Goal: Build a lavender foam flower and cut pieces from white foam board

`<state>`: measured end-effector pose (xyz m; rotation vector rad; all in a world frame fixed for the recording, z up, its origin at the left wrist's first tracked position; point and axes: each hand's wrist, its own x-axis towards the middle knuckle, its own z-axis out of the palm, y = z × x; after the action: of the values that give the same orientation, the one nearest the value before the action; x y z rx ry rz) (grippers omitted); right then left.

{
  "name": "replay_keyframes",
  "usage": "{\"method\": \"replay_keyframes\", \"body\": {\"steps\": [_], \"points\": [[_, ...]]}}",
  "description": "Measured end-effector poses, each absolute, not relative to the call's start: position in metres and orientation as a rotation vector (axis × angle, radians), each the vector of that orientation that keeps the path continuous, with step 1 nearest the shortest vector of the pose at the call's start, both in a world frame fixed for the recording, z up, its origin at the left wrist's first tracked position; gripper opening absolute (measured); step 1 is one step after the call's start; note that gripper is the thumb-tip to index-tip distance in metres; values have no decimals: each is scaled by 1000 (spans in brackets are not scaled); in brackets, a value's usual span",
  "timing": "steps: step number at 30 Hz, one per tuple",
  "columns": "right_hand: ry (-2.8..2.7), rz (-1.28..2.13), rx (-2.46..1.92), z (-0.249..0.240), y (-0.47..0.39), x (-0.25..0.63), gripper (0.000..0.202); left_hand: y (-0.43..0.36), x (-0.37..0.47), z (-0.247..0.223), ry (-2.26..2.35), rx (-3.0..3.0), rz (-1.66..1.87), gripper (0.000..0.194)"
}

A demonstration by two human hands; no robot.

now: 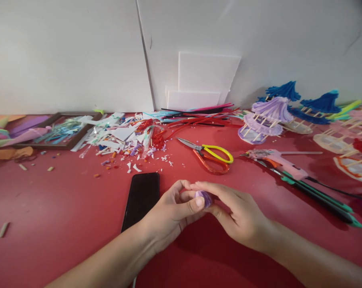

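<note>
My left hand (171, 212) and my right hand (238, 212) meet low over the red table (63, 224), both pinching one small purple piece (205, 197) between thumb and fingers. Most of that piece is hidden by my fingertips. A black phone (141, 200) lies face up just left of my left wrist. Scissors (209, 154) with one yellow and one red handle lie beyond my hands. A pink glue gun (277, 160) rests to the right of them.
Small pavilion models in purple (266, 118), blue (320, 105) and red stand at the back right. Pipe cleaners (199, 116) and white scraps (123, 138) litter the back middle. A wooden frame (57, 130) sits at back left. White foam boards (205, 82) lean on the wall.
</note>
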<state>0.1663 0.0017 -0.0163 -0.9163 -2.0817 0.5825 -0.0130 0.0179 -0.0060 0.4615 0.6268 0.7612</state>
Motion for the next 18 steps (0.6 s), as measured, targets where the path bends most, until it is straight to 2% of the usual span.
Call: {"method": "replay_keyframes", "body": {"steps": [7,12,18], "points": [[-2041,492,-915,-13,-1,163,47,17,-12,-1,612,431,750,30],[-1942,293,-877,-13,6,163,24,16,-12,-1,676,386,774,31],[-1887,378,-811,-11,3,159,24,16,-14,-1,677,358,742,36]]}}
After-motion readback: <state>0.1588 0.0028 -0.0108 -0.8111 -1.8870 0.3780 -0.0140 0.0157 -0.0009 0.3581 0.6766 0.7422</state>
